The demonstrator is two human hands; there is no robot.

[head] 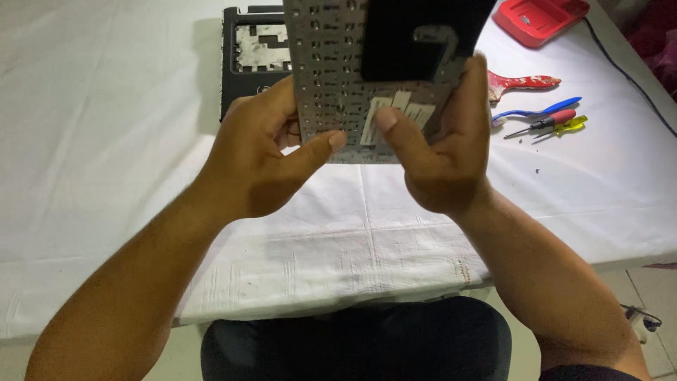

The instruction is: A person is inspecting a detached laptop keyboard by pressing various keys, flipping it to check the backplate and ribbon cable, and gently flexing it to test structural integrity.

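Both hands [261, 152] [437, 152] hold keyboard panel [331, 70] upright, underside facing camera.

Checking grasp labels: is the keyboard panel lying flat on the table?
No, both the left hand and the right hand hold the keyboard panel raised above the white table.

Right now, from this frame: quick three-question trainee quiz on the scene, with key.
1. True or false: both hands grip the grey keyboard panel above the table.
2. Which thumb presses the white labels: A) left hand B) right hand?
3. Name the red-handled tool lying right of the panel.

Key: 1 true. 2 B. 3 the paintbrush, beside the toothbrush and screwdrivers.
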